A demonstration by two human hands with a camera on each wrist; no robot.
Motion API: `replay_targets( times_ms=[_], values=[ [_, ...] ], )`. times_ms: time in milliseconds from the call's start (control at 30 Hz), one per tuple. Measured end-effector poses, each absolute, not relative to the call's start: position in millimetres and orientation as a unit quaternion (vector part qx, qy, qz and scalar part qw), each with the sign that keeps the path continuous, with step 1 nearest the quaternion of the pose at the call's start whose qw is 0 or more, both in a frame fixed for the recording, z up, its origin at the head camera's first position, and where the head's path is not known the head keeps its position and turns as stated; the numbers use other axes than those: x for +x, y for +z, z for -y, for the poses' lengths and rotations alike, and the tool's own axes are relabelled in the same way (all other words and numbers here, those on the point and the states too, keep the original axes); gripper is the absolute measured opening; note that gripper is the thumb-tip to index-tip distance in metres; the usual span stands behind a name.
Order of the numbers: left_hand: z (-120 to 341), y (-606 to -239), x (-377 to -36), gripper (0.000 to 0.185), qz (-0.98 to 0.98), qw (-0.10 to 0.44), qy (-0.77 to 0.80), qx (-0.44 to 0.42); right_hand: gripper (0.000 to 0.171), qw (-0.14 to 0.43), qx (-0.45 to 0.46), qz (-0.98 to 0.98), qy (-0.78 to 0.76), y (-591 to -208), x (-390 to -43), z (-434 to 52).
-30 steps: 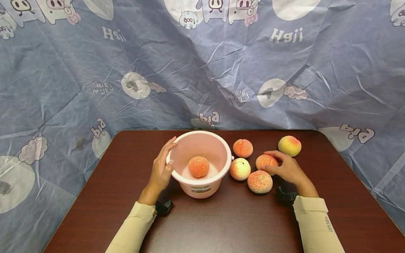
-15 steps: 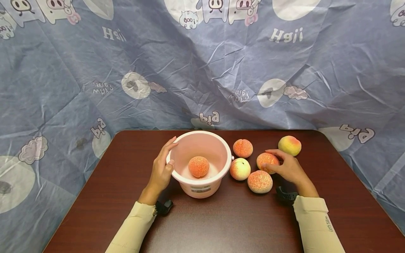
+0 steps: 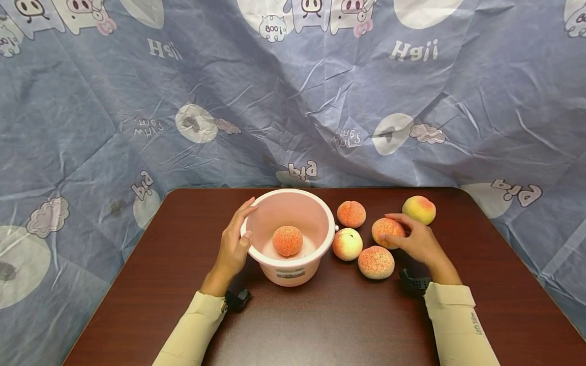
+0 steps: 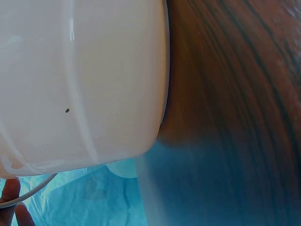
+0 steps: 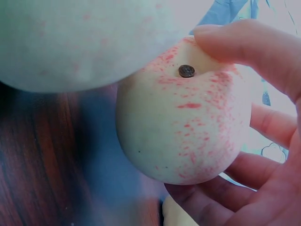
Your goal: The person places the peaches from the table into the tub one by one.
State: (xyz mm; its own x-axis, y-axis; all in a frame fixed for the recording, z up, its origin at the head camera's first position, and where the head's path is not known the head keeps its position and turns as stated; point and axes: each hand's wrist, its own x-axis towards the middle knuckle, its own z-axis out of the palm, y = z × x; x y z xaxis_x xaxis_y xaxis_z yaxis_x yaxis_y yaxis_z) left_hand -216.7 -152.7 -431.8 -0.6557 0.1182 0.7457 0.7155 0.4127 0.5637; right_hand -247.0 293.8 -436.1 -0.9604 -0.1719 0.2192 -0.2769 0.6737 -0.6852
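My right hand [image 3: 418, 243] holds a red-orange peach [image 3: 383, 233] between thumb and fingers. In the right wrist view that peach [image 5: 183, 127] shows its dark stem spot, with fingers under and behind it. A pale pink bucket [image 3: 290, 274] stands left of the peaches. My left hand [image 3: 233, 249] grips its rim on the left side. From the left wrist, the bucket wall [image 4: 80, 84] fills much of the picture, and only fingertips [image 4: 10, 189] show at the lower left. One orange peach [image 3: 287, 241] lies inside the bucket.
Right of the bucket lie an orange peach [image 3: 351, 214], a pale yellow peach [image 3: 347, 244] and a speckled peach [image 3: 376, 263]. A yellow-red peach [image 3: 418, 210] sits further back, beyond my right hand. The dark wooden table [image 3: 320, 325] ends at a blue printed cloth [image 3: 256, 112].
The peach in my right hand has risen slightly, and my fingers have moved a little up with it. My left hand and the bucket have stayed put.
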Motion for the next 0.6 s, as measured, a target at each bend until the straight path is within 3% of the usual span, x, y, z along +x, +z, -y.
replay_targets(
  times_ms=[600],
  values=[
    [153.1, -433.4, -217.2, 0.064, 0.774, 0.319, -0.475, -0.271, 0.058, 0.087, 0.109, 0.904, 0.405, -429.2, -244.7, -288.9]
  ],
)
